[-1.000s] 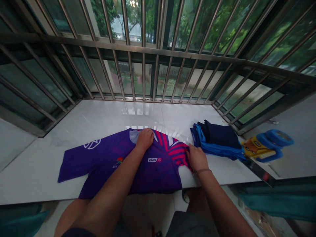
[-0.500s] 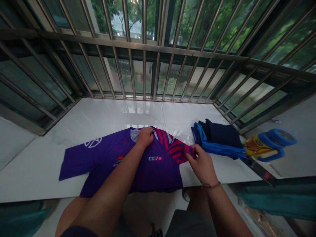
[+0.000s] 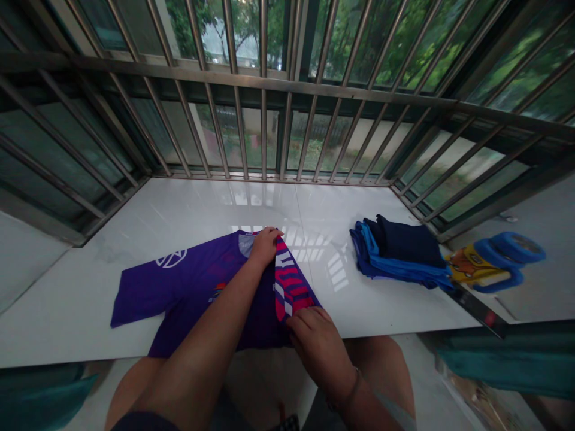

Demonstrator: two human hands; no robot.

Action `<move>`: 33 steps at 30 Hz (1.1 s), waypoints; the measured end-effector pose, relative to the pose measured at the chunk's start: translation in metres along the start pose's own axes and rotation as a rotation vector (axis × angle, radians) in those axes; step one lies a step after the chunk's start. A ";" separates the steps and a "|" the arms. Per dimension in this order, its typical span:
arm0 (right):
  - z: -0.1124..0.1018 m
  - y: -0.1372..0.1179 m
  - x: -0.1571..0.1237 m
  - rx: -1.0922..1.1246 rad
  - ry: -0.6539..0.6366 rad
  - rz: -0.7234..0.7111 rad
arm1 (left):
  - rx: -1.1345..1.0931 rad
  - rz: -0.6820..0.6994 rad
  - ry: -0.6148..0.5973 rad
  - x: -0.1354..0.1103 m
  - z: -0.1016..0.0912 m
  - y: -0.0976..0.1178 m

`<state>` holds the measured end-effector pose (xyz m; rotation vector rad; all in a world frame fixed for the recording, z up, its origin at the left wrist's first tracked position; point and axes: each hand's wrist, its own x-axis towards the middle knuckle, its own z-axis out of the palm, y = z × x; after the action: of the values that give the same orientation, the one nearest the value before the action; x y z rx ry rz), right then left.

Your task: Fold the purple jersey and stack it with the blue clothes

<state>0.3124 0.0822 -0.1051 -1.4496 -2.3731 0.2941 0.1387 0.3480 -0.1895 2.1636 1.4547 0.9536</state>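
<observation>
A purple sports jersey (image 3: 188,284) lies flat on a white tiled ledge (image 3: 202,209). Its right sleeve, striped red, white and purple (image 3: 287,284), is folded inward over the body. My left hand (image 3: 264,245) presses down at the collar, fingers curled on the fabric at the top of the fold. My right hand (image 3: 314,335) is closed on the lower end of the folded sleeve near the ledge's front edge. The jersey's left sleeve (image 3: 135,293) stays spread out flat.
A stack of folded blue and navy garments (image 3: 399,251) sits at the right of the ledge. Beyond it lies a yellow and blue toy-like object (image 3: 489,266). Metal window bars (image 3: 260,90) enclose the ledge at back and sides.
My right hand has carried the right sleeve from its spread position leftward and down, folding it over the jersey body. My left hand has stayed at the collar.
</observation>
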 end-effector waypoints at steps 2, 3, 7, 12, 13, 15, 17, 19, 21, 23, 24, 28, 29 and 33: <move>0.003 -0.002 -0.006 0.037 -0.086 -0.034 | -0.017 -0.019 0.012 0.001 0.002 -0.004; 0.003 -0.002 -0.010 0.066 -0.120 -0.050 | -0.024 -0.027 0.020 0.002 0.002 -0.005; 0.001 0.010 -0.021 0.084 -0.113 0.036 | -0.047 -0.049 0.043 0.005 0.003 -0.009; 0.001 0.049 -0.022 -0.121 0.001 0.252 | -0.062 -0.057 0.053 0.005 0.001 -0.005; 0.002 0.056 -0.021 -0.143 -0.002 0.271 | -0.062 -0.057 0.056 0.005 0.001 -0.004; 0.003 0.068 -0.019 -0.159 -0.022 0.296 | -0.060 -0.058 0.060 0.004 0.000 -0.002; 0.005 0.077 -0.018 -0.153 -0.016 0.329 | -0.055 -0.057 0.063 0.003 0.000 -0.001; 0.007 0.083 -0.020 -0.138 0.034 0.377 | -0.047 -0.053 0.063 0.003 -0.001 0.000; 0.010 0.089 -0.023 -0.128 0.096 0.430 | -0.038 -0.049 0.060 0.003 -0.001 0.000; 0.012 0.093 -0.027 -0.133 0.139 0.486 | -0.028 -0.046 0.057 0.003 0.000 0.000; 0.013 0.094 -0.028 -0.139 0.155 0.513 | -0.023 -0.046 0.057 0.003 0.000 0.000; 0.011 0.090 -0.026 -0.141 0.213 0.559 | -0.008 -0.048 0.060 0.003 0.002 0.001; 0.011 0.087 -0.024 -0.134 0.217 0.542 | -0.007 -0.046 0.060 0.003 0.002 0.001; 0.013 0.078 -0.014 -0.133 0.169 0.457 | -0.015 -0.034 0.061 0.002 0.000 0.003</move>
<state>0.3769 0.1054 -0.1468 -1.9884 -1.9407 0.1173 0.1412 0.3485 -0.1867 2.1090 1.5027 1.0239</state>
